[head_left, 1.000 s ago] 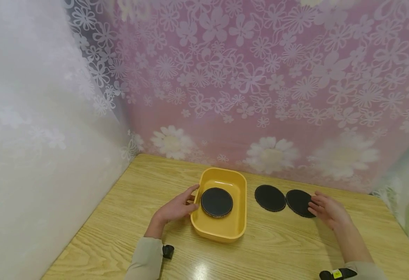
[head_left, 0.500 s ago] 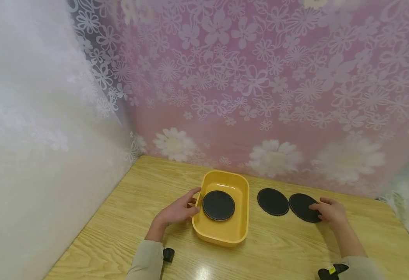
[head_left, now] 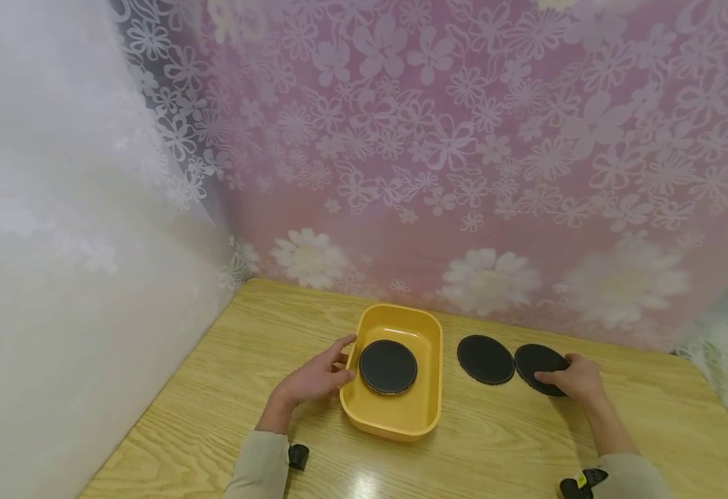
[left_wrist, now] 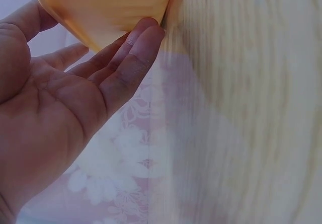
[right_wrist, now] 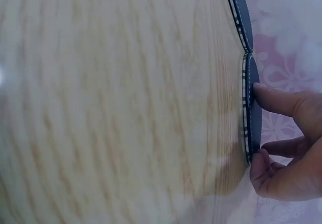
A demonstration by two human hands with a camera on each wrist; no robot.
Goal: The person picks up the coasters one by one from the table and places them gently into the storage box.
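A yellow rectangular tub (head_left: 429, 360) stands on the table with one round black coaster (head_left: 388, 367) lying inside it. My left hand (head_left: 315, 374) rests against the tub's left side, thumb and fingertips at the outer wall; the left wrist view shows the fingers (left_wrist: 136, 58) bent loosely along that wall. To the right of the tub, two more black coasters lie edge to edge on the table. My right hand (head_left: 578, 380) grips the right-hand coaster (head_left: 533, 362) by its right edge, its thumb on the top face and fingertips (right_wrist: 259, 166) at the rim. The other coaster (head_left: 485, 360) lies flat, untouched.
The wood-grain table (head_left: 226, 388) backs onto a pink flowered curtain (head_left: 401, 173). A pale curtain (head_left: 89, 277) hangs along the left side. Each wrist wears a black strap device, such as the left one (head_left: 298, 456).
My right hand has come in from the right and lowered onto the right-hand coaster, its thumb now over the top. The left hand stays at the tub.
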